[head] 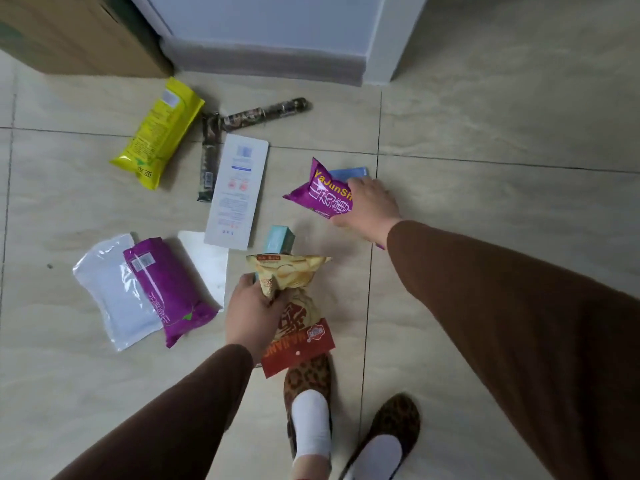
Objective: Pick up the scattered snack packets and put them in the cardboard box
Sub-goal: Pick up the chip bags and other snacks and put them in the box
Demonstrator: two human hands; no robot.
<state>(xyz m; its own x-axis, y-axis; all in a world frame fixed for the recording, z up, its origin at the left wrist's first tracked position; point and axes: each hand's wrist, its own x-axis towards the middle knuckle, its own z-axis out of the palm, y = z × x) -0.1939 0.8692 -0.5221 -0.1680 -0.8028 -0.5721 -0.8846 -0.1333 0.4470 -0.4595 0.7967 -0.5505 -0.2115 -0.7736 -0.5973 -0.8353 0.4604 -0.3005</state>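
Note:
My left hand grips a bunch of packets above the floor: a pale yellow chip bag, a red-topped packet and a teal box. My right hand holds a purple snack packet, with a blue packet behind it. Scattered on the tiles lie a yellow packet, a second purple packet, a clear white pouch, a white flat box, two dark patterned sticks and a white sheet. The cardboard box stands at the top left.
A grey wall with a dark skirting board runs along the top, ending in a white door frame. My feet in leopard-print slippers stand at the bottom centre. Bare tiled floor stretches to the right.

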